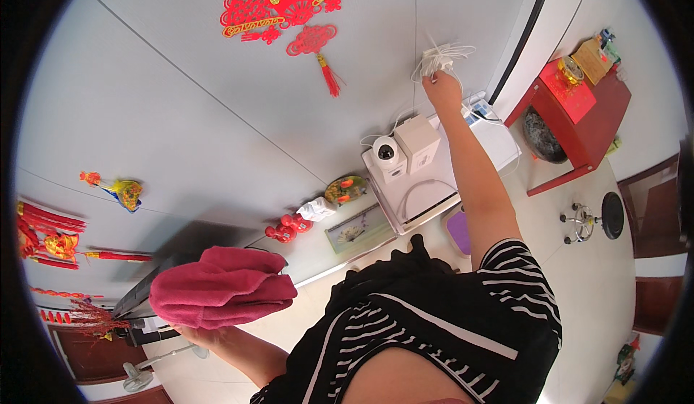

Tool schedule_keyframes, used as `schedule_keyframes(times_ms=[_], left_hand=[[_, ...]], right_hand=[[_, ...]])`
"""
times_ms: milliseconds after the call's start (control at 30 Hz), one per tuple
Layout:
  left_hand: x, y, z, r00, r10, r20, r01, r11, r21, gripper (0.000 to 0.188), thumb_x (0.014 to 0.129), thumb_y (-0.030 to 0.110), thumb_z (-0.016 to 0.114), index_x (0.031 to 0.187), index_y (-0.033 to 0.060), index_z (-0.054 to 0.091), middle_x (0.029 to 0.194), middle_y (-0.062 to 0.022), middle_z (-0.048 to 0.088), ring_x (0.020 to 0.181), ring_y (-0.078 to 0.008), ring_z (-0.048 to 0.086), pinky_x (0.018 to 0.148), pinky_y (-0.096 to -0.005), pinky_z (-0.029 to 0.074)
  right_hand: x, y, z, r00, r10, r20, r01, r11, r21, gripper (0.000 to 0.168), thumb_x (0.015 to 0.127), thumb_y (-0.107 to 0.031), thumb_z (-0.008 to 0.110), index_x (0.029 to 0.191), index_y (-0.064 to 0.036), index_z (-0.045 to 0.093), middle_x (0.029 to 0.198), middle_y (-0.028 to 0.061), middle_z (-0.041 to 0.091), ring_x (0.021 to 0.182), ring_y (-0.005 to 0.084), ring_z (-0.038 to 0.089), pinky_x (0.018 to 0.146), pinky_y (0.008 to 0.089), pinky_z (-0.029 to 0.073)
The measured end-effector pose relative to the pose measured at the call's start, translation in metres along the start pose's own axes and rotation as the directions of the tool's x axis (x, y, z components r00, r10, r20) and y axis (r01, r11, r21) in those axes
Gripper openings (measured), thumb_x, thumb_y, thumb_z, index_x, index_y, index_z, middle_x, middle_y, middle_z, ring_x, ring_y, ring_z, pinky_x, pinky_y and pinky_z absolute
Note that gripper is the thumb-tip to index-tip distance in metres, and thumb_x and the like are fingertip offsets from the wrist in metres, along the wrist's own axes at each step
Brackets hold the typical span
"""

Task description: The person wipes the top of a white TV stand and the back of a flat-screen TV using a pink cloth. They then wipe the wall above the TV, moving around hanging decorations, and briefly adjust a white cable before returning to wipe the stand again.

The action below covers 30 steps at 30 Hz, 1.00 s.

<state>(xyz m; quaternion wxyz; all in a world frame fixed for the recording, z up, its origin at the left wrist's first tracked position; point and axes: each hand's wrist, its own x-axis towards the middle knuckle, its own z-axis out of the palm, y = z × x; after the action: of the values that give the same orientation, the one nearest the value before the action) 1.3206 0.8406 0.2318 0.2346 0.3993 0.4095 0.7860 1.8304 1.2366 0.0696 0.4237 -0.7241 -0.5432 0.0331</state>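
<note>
A folded deep-pink towel [227,290] rests in my left hand [194,334], which it mostly covers. My right hand [444,90] reaches up to the wall, its fingers closed at a bundle of white cable [434,63] around a white plug adapter [445,63]. The adapter sits at a wall socket, which the cable partly hides. Below that arm is a white cabinet or appliance top [434,187]. A white dome camera [385,152] stands on it beside a white box [417,143], and a power strip [480,112] lies at its back.
Red figurines [289,227], a tissue pack [317,209] and a decorative plate [346,189] line a low cabinet [360,230]. Right, a red table [607,122] holds a gold bowl [570,70]; a wheeled stool [611,215] is near it. A television [146,285] stands left.
</note>
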Motion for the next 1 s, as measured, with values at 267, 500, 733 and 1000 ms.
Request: schedule_keyframes(times_ms=[267, 500, 733, 1000], left_hand=[[-0.004, 0.002, -0.006, 0.999, 0.016, 0.043, -0.015, 1.000, -0.006, 0.065, 0.095, 0.048, 0.062, 0.142, 0.0046, 0.047, 0.137, -0.0197, 0.057, 0.120, -0.0361, 0.061, 0.102, -0.0549, 0.051], [-0.003, 0.002, -0.005, 1.000, -0.001, 0.031, 0.001, 1.000, -0.012, 0.065, 0.096, 0.046, 0.061, 0.144, 0.0059, 0.044, 0.140, -0.0200, 0.055, 0.123, -0.0372, 0.059, 0.103, -0.0558, 0.050], [-0.005, 0.003, -0.005, 0.999, 0.005, -0.032, -0.007, 0.998, -0.064, 0.061, 0.092, 0.036, 0.063, 0.140, 0.0013, 0.048, 0.133, -0.0223, 0.059, 0.117, -0.0368, 0.063, 0.098, -0.0521, 0.055], [0.002, -0.003, -0.013, 0.999, -0.011, 0.047, 0.011, 1.000, -0.012, 0.064, 0.093, 0.044, 0.064, 0.142, 0.0060, 0.047, 0.137, -0.0202, 0.057, 0.120, -0.0372, 0.061, 0.102, -0.0545, 0.052]], right_hand=[[0.023, -0.005, -0.004, 0.994, -0.026, -0.104, 0.035, 0.996, 0.087, 0.037, 0.085, -0.035, 0.068, 0.084, 0.002, 0.068, 0.076, 0.0200, 0.069, 0.076, 0.0401, 0.067, 0.071, 0.0473, 0.052], [0.036, -0.002, 0.003, 0.993, 0.000, -0.120, 0.011, 0.996, 0.088, 0.041, 0.089, -0.039, 0.065, 0.082, 0.002, 0.068, 0.075, 0.0170, 0.071, 0.070, 0.0337, 0.068, 0.067, 0.0437, 0.052], [0.028, -0.014, -0.010, 0.936, 0.319, 0.146, -0.350, 0.831, 0.433, 0.040, 0.095, -0.033, 0.059, 0.076, 0.002, 0.067, 0.064, 0.0107, 0.070, 0.058, 0.0200, 0.069, 0.054, 0.0349, 0.053], [0.032, -0.026, -0.018, 0.863, 0.409, 0.297, -0.495, 0.563, 0.662, 0.037, 0.098, -0.027, 0.057, 0.076, 0.001, 0.067, 0.072, 0.0098, 0.072, 0.055, 0.0139, 0.066, 0.045, 0.0278, 0.049]])
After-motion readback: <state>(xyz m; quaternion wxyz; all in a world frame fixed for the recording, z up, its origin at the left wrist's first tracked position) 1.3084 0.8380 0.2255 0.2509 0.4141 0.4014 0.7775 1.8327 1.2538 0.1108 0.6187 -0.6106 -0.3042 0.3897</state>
